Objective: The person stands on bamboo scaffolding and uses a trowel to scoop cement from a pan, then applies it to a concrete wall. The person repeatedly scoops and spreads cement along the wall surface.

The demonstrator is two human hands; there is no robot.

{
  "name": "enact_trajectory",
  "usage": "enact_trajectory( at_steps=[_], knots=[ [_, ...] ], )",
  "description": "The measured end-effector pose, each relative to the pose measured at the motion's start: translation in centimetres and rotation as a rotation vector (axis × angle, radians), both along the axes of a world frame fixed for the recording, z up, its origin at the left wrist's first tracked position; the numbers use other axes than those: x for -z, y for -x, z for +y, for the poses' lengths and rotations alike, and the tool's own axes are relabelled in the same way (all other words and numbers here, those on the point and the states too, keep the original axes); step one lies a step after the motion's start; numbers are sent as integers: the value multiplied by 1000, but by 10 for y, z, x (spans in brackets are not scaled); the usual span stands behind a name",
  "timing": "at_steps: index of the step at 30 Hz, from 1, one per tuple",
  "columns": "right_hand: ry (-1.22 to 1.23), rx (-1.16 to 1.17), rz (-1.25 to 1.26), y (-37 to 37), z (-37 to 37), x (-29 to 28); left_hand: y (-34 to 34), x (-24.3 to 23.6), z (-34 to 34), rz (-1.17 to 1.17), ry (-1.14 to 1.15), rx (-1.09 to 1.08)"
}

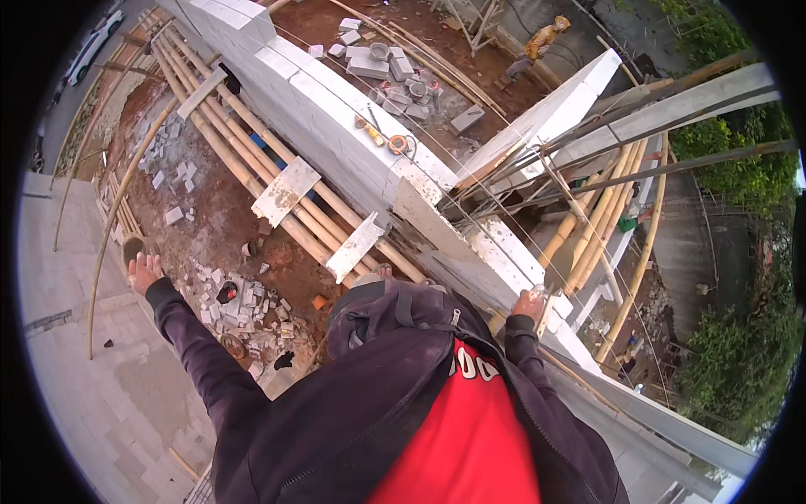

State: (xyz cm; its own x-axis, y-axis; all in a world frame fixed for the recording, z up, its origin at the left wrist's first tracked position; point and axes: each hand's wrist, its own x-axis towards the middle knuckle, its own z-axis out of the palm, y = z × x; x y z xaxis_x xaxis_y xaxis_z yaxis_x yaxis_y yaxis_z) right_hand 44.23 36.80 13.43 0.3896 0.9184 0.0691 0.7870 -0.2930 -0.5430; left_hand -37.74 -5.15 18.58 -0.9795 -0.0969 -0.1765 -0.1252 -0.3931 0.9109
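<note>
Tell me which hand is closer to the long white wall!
Right. The right hand is at the top of the wall, seemingly touching; the left hand is stretched out well away, to the wall's left.

An outdoor building site: bamboo scaffold poles (236, 168) flank the unfinished white block wall (323, 94) on its left, with rubble (243, 307) on the ground beyond and loose blocks (367, 67) to its right.

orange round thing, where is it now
The orange round thing lies upper centre in the head view, atop the white wall, right of a yellow object.
</note>
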Motion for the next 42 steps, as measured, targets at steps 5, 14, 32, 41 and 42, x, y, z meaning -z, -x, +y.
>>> enact_trajectory(
  at_steps=[5,14,32,41,42],
  knots=[
    [-3,107,63,0,-48,17,-124,34,190,-170,151,205],
    [309,43,-74,-26,-144,29,-347,-222,434,782,-14,878],
    [-9,-287,-150,-21,33,250,-533,-303,586,835,-179,1145],
    [142,296,519,57,110,225,-553,-271,593,862,-8,925],
    [251,99,458,66,106,211,-554,-272,591,869,26,860]
  ],
)
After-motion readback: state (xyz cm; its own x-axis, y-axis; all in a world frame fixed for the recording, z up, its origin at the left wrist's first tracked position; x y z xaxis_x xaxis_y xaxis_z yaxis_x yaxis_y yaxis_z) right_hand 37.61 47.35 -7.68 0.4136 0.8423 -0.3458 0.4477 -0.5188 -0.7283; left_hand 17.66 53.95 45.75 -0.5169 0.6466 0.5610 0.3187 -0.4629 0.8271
